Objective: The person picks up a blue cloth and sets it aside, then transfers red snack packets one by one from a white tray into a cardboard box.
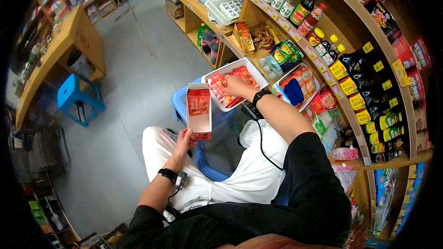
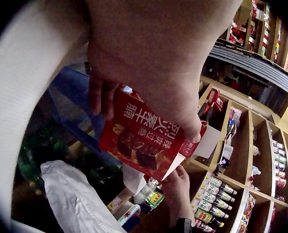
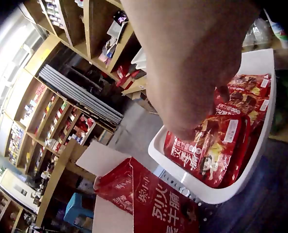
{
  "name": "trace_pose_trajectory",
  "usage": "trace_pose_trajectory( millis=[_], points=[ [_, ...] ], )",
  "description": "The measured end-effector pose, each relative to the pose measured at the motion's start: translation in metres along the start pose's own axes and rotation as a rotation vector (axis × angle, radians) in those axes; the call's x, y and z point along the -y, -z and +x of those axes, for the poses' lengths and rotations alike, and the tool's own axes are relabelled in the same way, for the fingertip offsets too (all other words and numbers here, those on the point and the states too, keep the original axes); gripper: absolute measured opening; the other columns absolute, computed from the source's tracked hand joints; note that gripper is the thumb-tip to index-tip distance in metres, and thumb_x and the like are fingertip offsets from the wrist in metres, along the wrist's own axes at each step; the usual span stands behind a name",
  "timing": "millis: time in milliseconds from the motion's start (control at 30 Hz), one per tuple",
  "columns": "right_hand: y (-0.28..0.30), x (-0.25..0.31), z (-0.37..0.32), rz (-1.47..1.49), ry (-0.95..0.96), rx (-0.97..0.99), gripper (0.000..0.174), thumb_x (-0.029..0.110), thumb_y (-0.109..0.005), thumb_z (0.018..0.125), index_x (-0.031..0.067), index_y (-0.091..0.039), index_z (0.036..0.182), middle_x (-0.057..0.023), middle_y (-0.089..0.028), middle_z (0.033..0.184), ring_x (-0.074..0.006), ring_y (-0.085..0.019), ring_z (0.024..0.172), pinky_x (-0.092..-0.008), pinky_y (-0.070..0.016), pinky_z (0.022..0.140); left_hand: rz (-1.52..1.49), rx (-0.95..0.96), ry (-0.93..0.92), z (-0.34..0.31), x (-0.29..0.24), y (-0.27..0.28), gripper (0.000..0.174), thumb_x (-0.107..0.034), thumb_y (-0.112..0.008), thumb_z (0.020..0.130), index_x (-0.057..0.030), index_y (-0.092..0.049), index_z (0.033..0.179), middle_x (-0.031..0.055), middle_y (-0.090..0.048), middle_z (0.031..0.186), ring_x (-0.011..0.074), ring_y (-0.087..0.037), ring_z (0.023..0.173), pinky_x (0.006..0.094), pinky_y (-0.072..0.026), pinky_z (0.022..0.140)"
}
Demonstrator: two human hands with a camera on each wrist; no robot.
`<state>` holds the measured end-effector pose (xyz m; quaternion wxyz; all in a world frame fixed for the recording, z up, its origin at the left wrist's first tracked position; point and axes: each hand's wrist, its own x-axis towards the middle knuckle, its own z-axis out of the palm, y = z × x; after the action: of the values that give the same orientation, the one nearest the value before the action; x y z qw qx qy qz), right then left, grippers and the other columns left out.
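My left hand (image 1: 183, 142) grips the lower end of an open red carton (image 2: 144, 138), thumb on one side and fingers on the other. Inside its white interior (image 1: 199, 123) lies a red snack packet (image 1: 198, 103). To the right of the carton stands a white plastic tray (image 3: 209, 195) with several red snack packets (image 1: 245, 74) in it. My right hand (image 1: 236, 86) reaches into this tray and pinches a packet (image 3: 207, 150) at its near end, the thumb at the packet's edge. Parts of its fingers are hidden behind the hand in the right wrist view.
Under the tray is a blue-lidded bin (image 1: 180, 103). A second white tray (image 1: 310, 103) with packets and a dark blue cloth (image 1: 293, 92) sits to the right. Shelves of sauce bottles (image 1: 304, 7) rise on the right. A blue stool (image 1: 80, 97) stands on the floor at left.
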<state>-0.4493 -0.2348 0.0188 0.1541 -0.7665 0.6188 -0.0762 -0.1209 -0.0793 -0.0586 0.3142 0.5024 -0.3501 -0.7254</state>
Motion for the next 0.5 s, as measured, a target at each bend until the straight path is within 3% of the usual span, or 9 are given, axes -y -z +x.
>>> trace_pose_trajectory(
  millis=[333,500],
  points=[
    [0.0040,0.0044,-0.0030,0.010,-0.002,-0.008,0.041,0.020,-0.073,0.080,-0.0047,-0.056,0.107,-0.0264,-0.062,0.109,-0.0422,-0.060,0.105,-0.0475,-0.0485,0.089,-0.002,0.021,-0.006,0.0049,0.0077,0.0044,0.070,-0.057,-0.054,0.094,-0.0046,-0.037,0.137,0.0085,-0.061,0.104,0.0163,-0.061,0.076,0.0314,-0.0524,0.068],
    [0.0010,0.0032,0.0015,0.152,0.003,-0.011,0.029,0.019,-0.074,0.079,-0.0020,-0.061,0.094,-0.0232,-0.066,0.093,-0.0394,-0.064,0.090,-0.0458,-0.0508,0.079,-0.002,0.037,-0.012,0.0021,0.0054,0.0032,0.070,-0.058,-0.054,0.094,-0.0047,-0.037,0.137,0.0080,-0.061,0.105,0.0159,-0.060,0.077,0.0312,-0.0522,0.069]
  ],
)
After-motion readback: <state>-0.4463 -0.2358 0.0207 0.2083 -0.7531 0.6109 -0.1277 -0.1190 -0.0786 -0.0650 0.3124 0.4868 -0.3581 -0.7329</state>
